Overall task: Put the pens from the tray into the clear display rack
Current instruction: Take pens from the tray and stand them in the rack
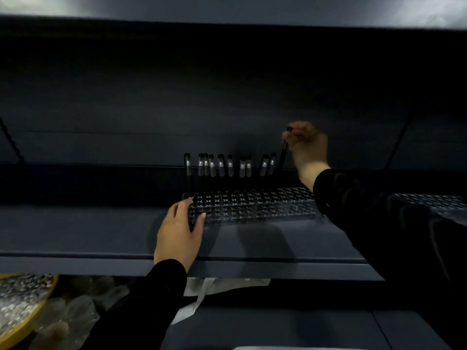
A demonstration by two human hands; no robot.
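A clear display rack (265, 205) with rows of round holes sits on a dark blue shelf (101, 231). Several black pens (221, 165) with silver bands stand upright along its back row. My right hand (307, 147) pinches the top of another black pen (283, 155) at the right end of that row; the pen is tilted and its lower end is at the rack. My left hand (180, 231) grips the rack's front left corner, thumb on top of it. The pen tray is not in view.
A second clear rack (434, 202) lies on the shelf to the right, partly behind my right sleeve. Below the shelf at the left is a yellow-rimmed container (20, 309) with clear plastic wrapping. A white strip (199, 296) hangs under the shelf's front edge.
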